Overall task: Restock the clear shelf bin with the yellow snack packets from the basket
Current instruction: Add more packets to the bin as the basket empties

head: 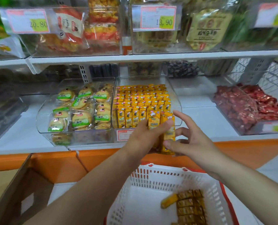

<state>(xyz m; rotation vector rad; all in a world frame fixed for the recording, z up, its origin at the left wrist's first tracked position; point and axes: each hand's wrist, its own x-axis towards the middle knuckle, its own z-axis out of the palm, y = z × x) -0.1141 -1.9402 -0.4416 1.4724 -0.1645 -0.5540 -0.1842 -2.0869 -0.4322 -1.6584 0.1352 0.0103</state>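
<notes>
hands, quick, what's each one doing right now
left hand: gripping a bundle of yellow snack packets
right hand: fingers spread, thumb pinching the rightmost packet

On the white shelf (200,114), a clear tub of round biscuits in green-labelled wrappers (76,109) stands at the left. Well off to the right, a slanted tub holds red-wrapped sweets (248,108) beside a wire mesh panel (274,78). The shelf above carries tubs of orange-and-red bags (101,26) and gold bags (208,28), fronted by price tags reading 20.80 (28,21) and 13.90 (157,17), and below the orange shelf edge (54,163) an open cardboard box (21,192) sits at lower left.
</notes>
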